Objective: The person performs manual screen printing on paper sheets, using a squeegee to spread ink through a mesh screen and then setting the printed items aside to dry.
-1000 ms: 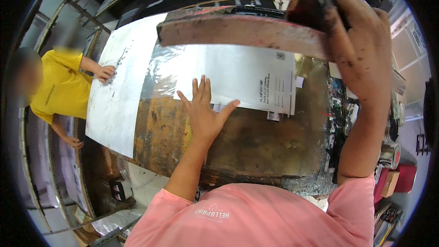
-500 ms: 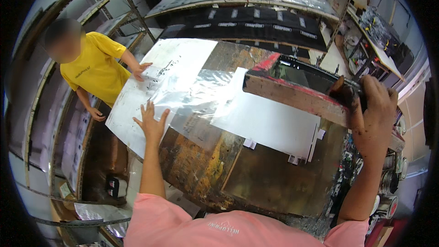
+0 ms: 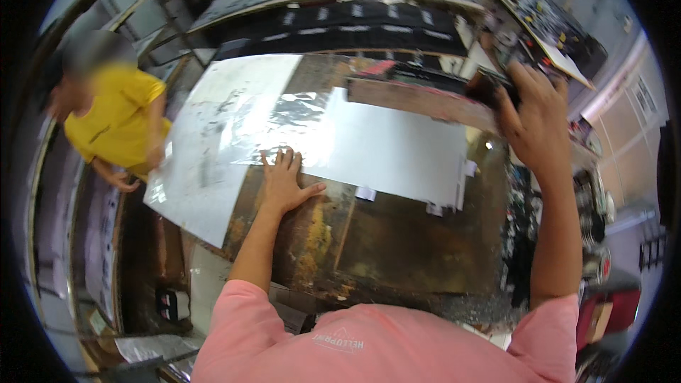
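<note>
My left hand (image 3: 285, 184) lies with fingers spread on the worktable, its fingertips on the near edge of a clear plastic sheet (image 3: 273, 117). My right hand (image 3: 533, 110) is wrapped round the right end of an ink-stained wooden screen printing frame (image 3: 418, 101), which is tilted up off the table. A dark brown block (image 3: 489, 88) sits at that end, against my fingers; its kind is unclear. Under the frame's near bar a white sheet (image 3: 401, 145) lies on the board, with small white tabs (image 3: 365, 193) at its near edge. The clear sheet overlaps its left side.
A large smudged white panel (image 3: 206, 142) covers the table's left part. Beyond it, at the left, stands a person in a yellow shirt (image 3: 117, 110). Racks with black printed sheets (image 3: 340, 28) rise behind. Ink cans (image 3: 596, 216) stand close by my right forearm.
My left hand has moved right, from the white panel to the clear sheet's near edge. The clear sheet has shifted right over the white sheet. The other person's hand has drawn back from the panel.
</note>
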{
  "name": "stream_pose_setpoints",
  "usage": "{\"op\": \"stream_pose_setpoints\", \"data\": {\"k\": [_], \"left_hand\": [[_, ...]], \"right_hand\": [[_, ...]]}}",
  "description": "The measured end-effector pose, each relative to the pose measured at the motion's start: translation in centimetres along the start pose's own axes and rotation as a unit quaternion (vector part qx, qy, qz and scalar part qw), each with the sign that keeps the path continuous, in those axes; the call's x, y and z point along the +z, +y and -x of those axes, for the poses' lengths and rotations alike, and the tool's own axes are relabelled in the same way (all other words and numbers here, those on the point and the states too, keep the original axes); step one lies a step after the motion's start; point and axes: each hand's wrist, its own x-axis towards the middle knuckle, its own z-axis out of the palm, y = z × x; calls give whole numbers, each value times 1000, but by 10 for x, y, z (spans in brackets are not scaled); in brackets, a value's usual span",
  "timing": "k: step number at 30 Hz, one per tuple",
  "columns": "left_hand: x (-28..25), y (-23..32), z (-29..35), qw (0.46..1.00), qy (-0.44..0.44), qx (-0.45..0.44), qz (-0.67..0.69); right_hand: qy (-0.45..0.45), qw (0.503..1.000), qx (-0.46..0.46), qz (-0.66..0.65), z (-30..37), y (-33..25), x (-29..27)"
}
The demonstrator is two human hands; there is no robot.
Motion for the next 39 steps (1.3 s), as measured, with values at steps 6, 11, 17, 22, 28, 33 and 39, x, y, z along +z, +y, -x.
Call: {"op": "stream_pose_setpoints", "data": {"k": [6, 11, 17, 22, 28, 33, 39], "left_hand": [[20, 155, -3, 977, -14, 148, 152], [15, 251, 2, 973, -13, 190, 132], [13, 261, 11, 964, 6, 218, 150], [15, 260, 10, 967, 18, 214, 139], [14, 261, 10, 964, 19, 215, 155], [3, 246, 10, 941, 70, 148, 295], [-77, 151, 6, 524, 125, -8, 842]], "right_hand": [[44, 998, -32, 8, 18, 0, 18], [11, 998, 0, -55, 9, 9, 3], [-28, 999, 3, -32, 17, 14, 4], [-35, 999, 4, -41, 15, 18, 2], [-31, 999, 5, -34, 8, 13, 0], [-26, 1000, 8, -15, -7, 13, 3], [-30, 999, -7, -8, 55, -11, 17]]}}
